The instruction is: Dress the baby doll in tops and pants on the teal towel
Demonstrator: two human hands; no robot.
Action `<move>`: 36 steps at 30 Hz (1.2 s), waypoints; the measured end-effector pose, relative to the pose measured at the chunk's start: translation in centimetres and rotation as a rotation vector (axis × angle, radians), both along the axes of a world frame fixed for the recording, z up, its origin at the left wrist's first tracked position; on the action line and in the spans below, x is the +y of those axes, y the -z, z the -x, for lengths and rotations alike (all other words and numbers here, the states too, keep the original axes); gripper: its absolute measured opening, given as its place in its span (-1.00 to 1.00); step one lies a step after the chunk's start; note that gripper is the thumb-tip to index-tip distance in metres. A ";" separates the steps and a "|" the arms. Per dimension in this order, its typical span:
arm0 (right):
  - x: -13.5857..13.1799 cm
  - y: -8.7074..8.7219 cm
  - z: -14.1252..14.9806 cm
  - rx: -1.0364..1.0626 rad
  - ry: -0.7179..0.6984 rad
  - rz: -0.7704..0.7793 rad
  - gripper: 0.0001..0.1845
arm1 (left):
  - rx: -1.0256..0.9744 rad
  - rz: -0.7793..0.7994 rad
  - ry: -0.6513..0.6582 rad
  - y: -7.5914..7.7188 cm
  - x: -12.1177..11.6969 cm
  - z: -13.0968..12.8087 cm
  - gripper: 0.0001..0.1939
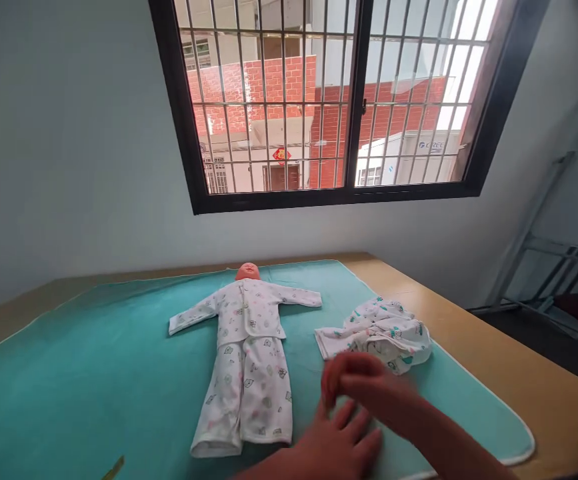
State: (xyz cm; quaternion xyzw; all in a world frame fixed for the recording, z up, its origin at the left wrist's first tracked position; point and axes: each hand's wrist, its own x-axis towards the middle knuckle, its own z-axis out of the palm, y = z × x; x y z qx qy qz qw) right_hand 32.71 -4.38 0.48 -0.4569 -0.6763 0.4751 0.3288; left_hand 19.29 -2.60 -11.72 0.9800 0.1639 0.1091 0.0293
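Observation:
A doll (247,271) lies on its back, dressed in a white printed long-sleeved top (246,310) and matching trousers (251,393). The sleeves stretch out to both sides. My left hand (336,437) reaches in from the bottom edge, fingers spread and nothing in it, just right of the trouser legs. Above it my right hand (359,380) crosses close over the left, its fingers loosely bent and blurred, with no object visible in it. Beyond the right hand lies a crumpled white printed cloth (386,333); whether they touch is unclear.
A turquoise mat (119,373) covers much of the wooden table (469,340). A small yellowish strip (113,469) shows at the bottom left. Behind the table is a wall with a barred window (279,133). A metal frame (529,247) stands to the right.

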 end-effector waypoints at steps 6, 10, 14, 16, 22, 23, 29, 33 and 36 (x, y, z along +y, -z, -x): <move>13.3 -2.0 6.8 0.865 0.314 -0.013 -0.79 | -0.180 0.215 0.228 -2.8 0.3 0.7 -0.56; 20.9 1.8 7.1 0.627 0.524 -0.147 -0.68 | -0.708 0.434 -0.240 -9.0 5.4 7.3 -0.68; 24.5 6.6 6.1 0.485 0.621 -0.218 -0.57 | -1.177 0.496 -0.783 -12.2 14.4 13.5 -0.75; 24.8 8.2 6.0 0.390 0.588 -0.246 -0.55 | -1.406 0.588 -0.906 -12.3 18.9 15.0 -0.76; 24.2 9.4 6.6 0.198 0.455 -0.279 -0.51 | -1.342 0.730 -0.963 -11.9 26.0 14.5 -0.75; 24.1 9.3 6.7 0.188 0.451 -0.285 -0.52 | -1.329 0.718 -0.964 -11.8 26.4 14.4 -0.75; 25.2 5.1 9.2 0.139 0.510 -0.428 -0.72 | -1.216 0.604 -0.950 -10.8 27.4 14.6 -0.83; 28.5 1.5 14.0 -0.106 0.432 -0.442 -0.77 | -1.168 0.551 -0.939 -10.3 27.9 15.1 -0.80; 30.8 0.4 17.0 -0.386 0.386 -0.360 -0.67 | -1.143 0.557 -0.930 -9.8 28.4 15.5 -0.75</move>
